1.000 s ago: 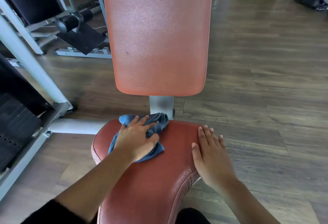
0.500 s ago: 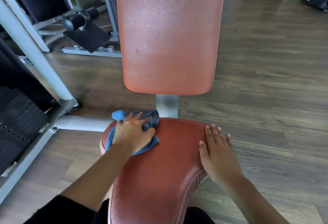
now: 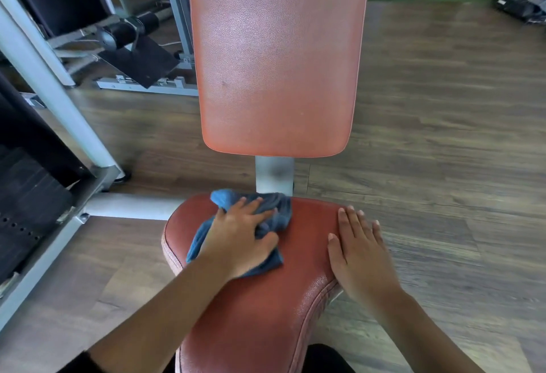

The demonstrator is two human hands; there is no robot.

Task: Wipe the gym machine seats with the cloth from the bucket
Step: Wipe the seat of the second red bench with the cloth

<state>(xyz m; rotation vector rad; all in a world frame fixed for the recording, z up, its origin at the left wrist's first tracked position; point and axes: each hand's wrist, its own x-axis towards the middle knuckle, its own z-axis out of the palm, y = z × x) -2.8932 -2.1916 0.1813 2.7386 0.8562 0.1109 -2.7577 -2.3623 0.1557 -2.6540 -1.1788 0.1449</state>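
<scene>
Left grip (image 3: 239, 239): palm down, fingers stretched forward and a little apart, thumb out to the right, pressing flat.
Right grip (image 3: 362, 254): palm down, fingers straight and close together, lying flat, holding nothing.
Left forearm (image 3: 165, 313): bare, reaches forward and rightward.
Right forearm (image 3: 422, 331): bare, reaches forward and leftward.

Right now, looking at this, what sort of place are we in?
Most likely a gym. There is a red padded seat with a matching backrest, a black weight stack stands at the left, and another machine's padded roller shows behind.
</scene>
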